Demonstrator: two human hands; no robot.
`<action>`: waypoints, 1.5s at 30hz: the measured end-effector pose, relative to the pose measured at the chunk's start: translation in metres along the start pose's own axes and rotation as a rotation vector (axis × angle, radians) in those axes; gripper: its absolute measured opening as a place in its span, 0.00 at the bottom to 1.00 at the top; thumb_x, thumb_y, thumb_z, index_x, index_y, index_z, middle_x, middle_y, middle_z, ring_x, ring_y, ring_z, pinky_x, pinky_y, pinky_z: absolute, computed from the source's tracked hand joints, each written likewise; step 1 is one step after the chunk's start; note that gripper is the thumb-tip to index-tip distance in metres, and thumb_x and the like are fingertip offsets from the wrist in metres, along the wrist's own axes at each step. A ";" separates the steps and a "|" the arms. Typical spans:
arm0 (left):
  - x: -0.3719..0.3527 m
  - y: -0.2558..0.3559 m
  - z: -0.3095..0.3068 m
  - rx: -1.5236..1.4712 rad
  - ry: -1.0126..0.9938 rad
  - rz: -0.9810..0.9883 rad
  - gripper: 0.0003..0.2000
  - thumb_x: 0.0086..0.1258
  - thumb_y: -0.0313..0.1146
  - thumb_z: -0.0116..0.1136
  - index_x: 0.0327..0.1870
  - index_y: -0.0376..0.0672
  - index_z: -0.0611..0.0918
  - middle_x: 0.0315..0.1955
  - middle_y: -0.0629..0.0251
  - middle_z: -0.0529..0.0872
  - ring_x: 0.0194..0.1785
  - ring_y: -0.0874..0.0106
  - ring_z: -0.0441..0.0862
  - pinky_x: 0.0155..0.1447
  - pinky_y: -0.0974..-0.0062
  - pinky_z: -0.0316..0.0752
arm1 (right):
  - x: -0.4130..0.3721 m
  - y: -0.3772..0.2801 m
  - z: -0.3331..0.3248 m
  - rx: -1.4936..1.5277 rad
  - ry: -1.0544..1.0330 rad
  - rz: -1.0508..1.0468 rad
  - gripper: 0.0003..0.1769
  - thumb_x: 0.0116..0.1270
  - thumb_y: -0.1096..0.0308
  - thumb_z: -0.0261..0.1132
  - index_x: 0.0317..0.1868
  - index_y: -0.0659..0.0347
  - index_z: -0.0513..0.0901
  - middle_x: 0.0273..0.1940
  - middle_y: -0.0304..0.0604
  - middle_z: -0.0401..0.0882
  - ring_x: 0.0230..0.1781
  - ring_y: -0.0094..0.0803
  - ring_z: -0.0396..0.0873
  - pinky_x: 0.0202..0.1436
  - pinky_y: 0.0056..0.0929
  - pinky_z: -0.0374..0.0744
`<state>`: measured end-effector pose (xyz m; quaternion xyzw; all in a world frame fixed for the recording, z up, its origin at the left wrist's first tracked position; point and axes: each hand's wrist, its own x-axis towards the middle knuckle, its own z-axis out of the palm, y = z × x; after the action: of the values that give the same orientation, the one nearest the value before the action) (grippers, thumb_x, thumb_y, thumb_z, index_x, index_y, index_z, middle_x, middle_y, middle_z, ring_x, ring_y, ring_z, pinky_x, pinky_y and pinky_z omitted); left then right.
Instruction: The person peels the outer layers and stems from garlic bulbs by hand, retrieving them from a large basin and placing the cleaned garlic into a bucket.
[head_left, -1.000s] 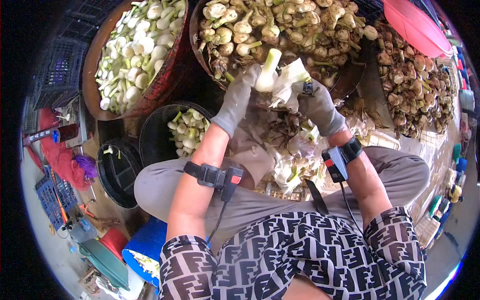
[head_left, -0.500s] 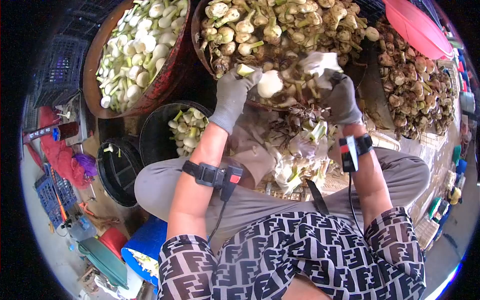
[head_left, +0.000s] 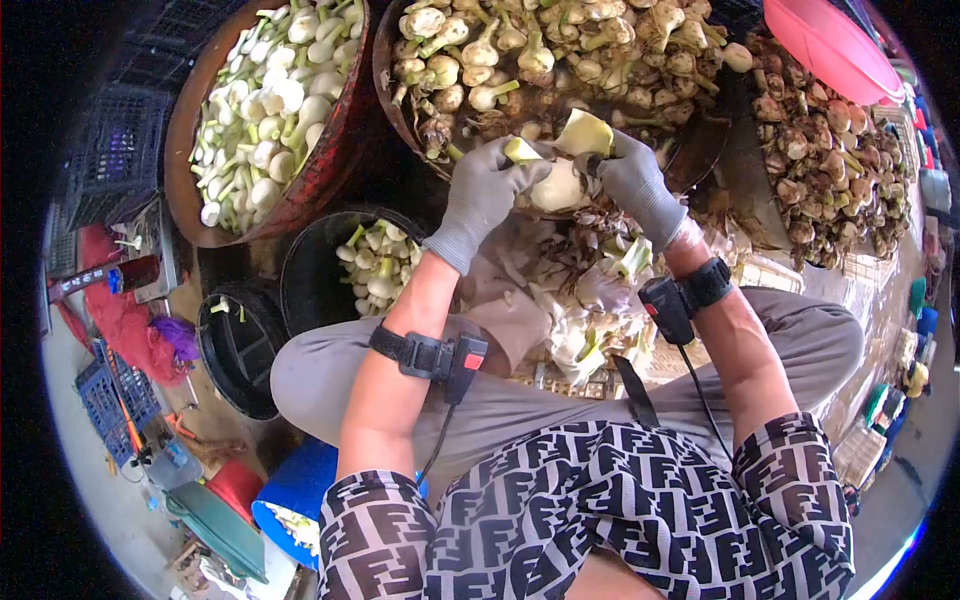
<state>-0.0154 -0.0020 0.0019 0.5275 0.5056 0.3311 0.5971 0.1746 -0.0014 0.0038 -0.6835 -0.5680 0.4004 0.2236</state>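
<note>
My left hand (head_left: 488,185), in a grey glove, is closed round the stem of a white garlic bulb (head_left: 560,188); the cut green-white stem end shows above its fingers. Against the bulb's other side, my gloved right hand (head_left: 636,182) pinches a pale flap of garlic skin (head_left: 584,132) that stands up from it. Both hands are over the near rim of a wide tub of brown, soil-stained garlic bulbs (head_left: 480,55) in murky water. Beneath them, between my legs, lies a heap of stripped skins and leaves (head_left: 590,325).
A rusty red tub (head_left: 330,150) of clean white bulbs stands at the upper left, with a black bucket (head_left: 300,270) of bulbs below it. Reddish unpeeled bulbs (head_left: 820,160) are piled at the right, near a pink basin (head_left: 835,50). A blue bucket (head_left: 290,490) sits lower left.
My right hand, which was apart to the right with a loose piece of skin, has come left to the bulb and now grips another flap. That loose piece is gone from it.
</note>
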 end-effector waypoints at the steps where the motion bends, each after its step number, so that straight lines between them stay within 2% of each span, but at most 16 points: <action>1: 0.001 0.000 -0.001 0.072 0.010 0.020 0.09 0.59 0.26 0.61 0.40 0.37 0.79 0.32 0.70 0.83 0.35 0.83 0.76 0.41 0.84 0.72 | -0.005 -0.008 -0.003 -0.064 0.029 -0.022 0.19 0.57 0.68 0.66 0.50 0.60 0.78 0.38 0.45 0.83 0.37 0.26 0.79 0.41 0.25 0.75; 2: 0.001 0.000 -0.001 0.143 0.021 0.040 0.09 0.60 0.27 0.60 0.40 0.37 0.79 0.32 0.70 0.83 0.34 0.83 0.76 0.41 0.83 0.71 | -0.006 -0.010 -0.002 -0.055 0.023 -0.106 0.22 0.52 0.63 0.66 0.48 0.60 0.76 0.41 0.52 0.79 0.44 0.44 0.78 0.46 0.35 0.75; 5: 0.010 -0.025 0.002 0.323 0.140 0.142 0.10 0.59 0.28 0.60 0.40 0.37 0.79 0.32 0.69 0.83 0.35 0.82 0.76 0.44 0.83 0.71 | -0.013 -0.033 0.006 -0.563 -0.102 -0.246 0.23 0.50 0.63 0.66 0.47 0.62 0.74 0.42 0.53 0.77 0.47 0.45 0.76 0.49 0.37 0.74; 9: 0.002 -0.002 0.004 0.229 0.024 0.048 0.11 0.59 0.31 0.62 0.40 0.37 0.79 0.33 0.67 0.82 0.36 0.81 0.76 0.44 0.82 0.71 | -0.011 -0.021 0.026 -0.537 -0.170 -0.172 0.24 0.48 0.64 0.65 0.46 0.63 0.73 0.43 0.55 0.76 0.49 0.46 0.74 0.51 0.38 0.73; 12: 0.003 -0.003 0.002 0.061 -0.052 -0.011 0.20 0.56 0.37 0.65 0.47 0.37 0.76 0.39 0.60 0.82 0.43 0.75 0.77 0.50 0.77 0.71 | -0.011 -0.015 0.022 -0.353 -0.153 -0.016 0.21 0.50 0.62 0.64 0.43 0.64 0.76 0.42 0.56 0.78 0.47 0.48 0.76 0.49 0.40 0.74; 16: -0.004 -0.012 0.011 0.579 -0.152 0.209 0.35 0.50 0.42 0.69 0.59 0.41 0.67 0.57 0.51 0.70 0.60 0.59 0.69 0.62 0.66 0.64 | -0.007 0.003 0.014 -0.097 -0.122 0.146 0.19 0.52 0.62 0.61 0.43 0.64 0.79 0.38 0.56 0.80 0.43 0.46 0.79 0.48 0.36 0.74; 20: -0.012 -0.009 0.020 0.661 -0.203 0.012 0.34 0.46 0.35 0.70 0.58 0.46 0.69 0.54 0.54 0.72 0.58 0.56 0.70 0.60 0.65 0.67 | 0.006 0.041 0.022 0.390 -0.190 0.202 0.17 0.53 0.68 0.58 0.43 0.68 0.78 0.32 0.45 0.81 0.32 0.33 0.79 0.38 0.28 0.75; 24: -0.006 -0.015 0.015 0.580 -0.114 0.149 0.32 0.46 0.32 0.70 0.56 0.46 0.71 0.53 0.57 0.74 0.57 0.60 0.71 0.59 0.68 0.67 | 0.005 0.027 0.013 0.876 -0.296 0.146 0.09 0.56 0.78 0.58 0.39 0.68 0.79 0.34 0.39 0.81 0.32 0.23 0.78 0.38 0.24 0.76; 26: -0.008 -0.011 0.015 0.522 -0.066 0.145 0.30 0.46 0.32 0.70 0.55 0.45 0.73 0.52 0.58 0.75 0.57 0.61 0.72 0.59 0.70 0.67 | 0.004 0.021 0.008 0.602 -0.266 0.030 0.10 0.54 0.80 0.60 0.39 0.67 0.80 0.36 0.41 0.81 0.33 0.26 0.79 0.39 0.25 0.77; 30: -0.004 -0.015 0.009 0.341 -0.092 0.135 0.28 0.48 0.33 0.68 0.54 0.43 0.74 0.50 0.60 0.78 0.54 0.69 0.74 0.59 0.74 0.66 | 0.010 0.039 0.003 -0.040 -0.119 -0.672 0.13 0.52 0.77 0.60 0.40 0.68 0.79 0.32 0.38 0.81 0.30 0.28 0.77 0.36 0.24 0.75; 33: -0.003 -0.019 0.007 0.118 -0.099 0.086 0.23 0.55 0.36 0.64 0.53 0.41 0.75 0.46 0.64 0.80 0.50 0.73 0.76 0.57 0.76 0.67 | 0.008 0.040 -0.005 -0.257 -0.142 -0.748 0.14 0.52 0.79 0.58 0.41 0.67 0.79 0.33 0.38 0.81 0.32 0.28 0.79 0.38 0.24 0.76; 36: -0.006 -0.014 0.007 -0.243 -0.107 0.092 0.17 0.64 0.39 0.56 0.50 0.39 0.76 0.42 0.67 0.80 0.45 0.76 0.77 0.53 0.78 0.70 | 0.000 0.032 0.008 1.028 -0.230 0.210 0.14 0.52 0.80 0.59 0.41 0.64 0.80 0.37 0.39 0.81 0.31 0.29 0.78 0.38 0.25 0.77; 39: -0.006 -0.011 0.006 -0.551 -0.164 0.048 0.18 0.68 0.44 0.50 0.50 0.38 0.76 0.42 0.69 0.80 0.45 0.79 0.75 0.54 0.79 0.69 | -0.009 0.007 0.016 0.517 -0.055 0.067 0.17 0.51 0.82 0.54 0.43 0.64 0.79 0.35 0.36 0.79 0.29 0.25 0.76 0.34 0.22 0.76; 41: 0.004 -0.024 0.011 -0.871 -0.131 -0.155 0.23 0.67 0.50 0.51 0.52 0.40 0.75 0.44 0.68 0.80 0.48 0.78 0.74 0.56 0.78 0.66 | -0.009 0.002 0.017 0.604 -0.081 0.104 0.20 0.50 0.84 0.49 0.44 0.67 0.78 0.35 0.34 0.79 0.30 0.22 0.75 0.31 0.18 0.73; 43: 0.007 -0.026 0.008 -0.678 -0.068 -0.104 0.23 0.65 0.48 0.54 0.49 0.36 0.76 0.42 0.68 0.81 0.44 0.80 0.75 0.53 0.80 0.68 | -0.009 0.002 0.022 0.889 -0.130 0.204 0.19 0.51 0.84 0.49 0.44 0.67 0.78 0.35 0.34 0.79 0.31 0.21 0.76 0.31 0.17 0.73; 45: 0.006 -0.024 0.011 -0.438 0.005 -0.060 0.23 0.63 0.48 0.56 0.48 0.35 0.77 0.40 0.68 0.81 0.42 0.81 0.76 0.51 0.81 0.70 | -0.006 0.008 0.026 0.660 -0.090 0.093 0.14 0.57 0.81 0.53 0.44 0.66 0.78 0.36 0.36 0.80 0.33 0.22 0.78 0.35 0.19 0.75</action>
<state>-0.0066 -0.0050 -0.0235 0.3692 0.4388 0.4162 0.7057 0.1584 -0.0135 -0.0155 -0.5810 -0.3853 0.6021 0.3892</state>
